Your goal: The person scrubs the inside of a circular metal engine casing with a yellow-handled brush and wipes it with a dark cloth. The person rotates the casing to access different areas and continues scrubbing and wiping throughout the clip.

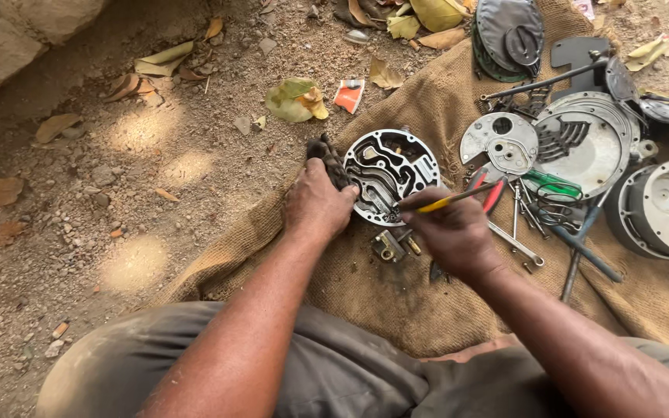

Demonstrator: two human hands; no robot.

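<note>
A round metal plate with winding channels [393, 164] lies on a burlap sack [396, 294] spread over the dirt. My left hand [315, 205] rests at the plate's left edge, holding a dark greasy rag [328, 157] against it. My right hand [451, 231] grips a thin yellow-handled tool [449, 201], whose tip points at the plate's lower channels. A small brass-coloured fitting [389, 246] sits on the sack just below the plate, between my hands.
To the right lie several metal discs and housings [582, 143], a round drum housing [663, 205], wrenches [516, 244], a green-handled screwdriver [553, 184] and bolts. Dry leaves [296, 99] and stones cover the ground at left. My knees are at the bottom.
</note>
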